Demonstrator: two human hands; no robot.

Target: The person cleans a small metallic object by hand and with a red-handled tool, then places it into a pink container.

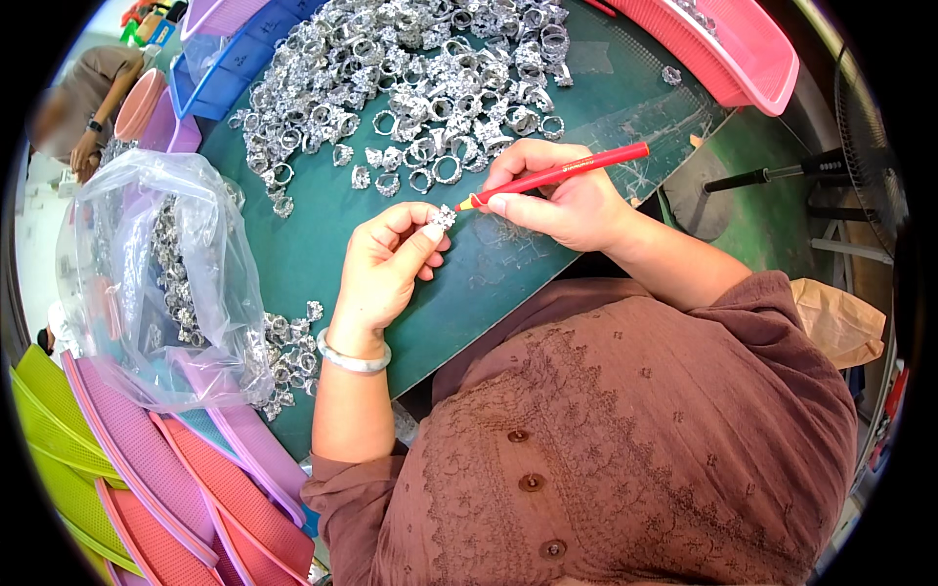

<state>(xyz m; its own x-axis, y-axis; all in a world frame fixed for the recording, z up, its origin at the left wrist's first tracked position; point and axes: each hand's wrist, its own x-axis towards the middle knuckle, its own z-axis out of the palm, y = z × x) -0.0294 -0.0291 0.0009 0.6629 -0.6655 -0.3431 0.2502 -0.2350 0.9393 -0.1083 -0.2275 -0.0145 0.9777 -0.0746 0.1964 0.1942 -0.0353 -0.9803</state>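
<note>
Between the thumb and fingers of my left hand (386,259) is a small silver ring (444,217), its stone-studded head turned up. My right hand (562,200) grips a red pencil (567,174) with a yellow-and-red sharpened end. The pencil's tip meets or nearly meets the ring's head; I cannot tell if they touch. Just beyond both hands, a large heap of silver rings (440,107) spreads over the green tabletop (322,234). A smaller group of rings (291,356) lies left of my left wrist.
A clear plastic bag (161,283) with rings stands at the left, above stacked pink, purple and green baskets (147,469). A blue basket (230,73) and a pink tray (723,49) border the heap. At the right is a black fan (870,146). Another person's hand (85,156) shows far left.
</note>
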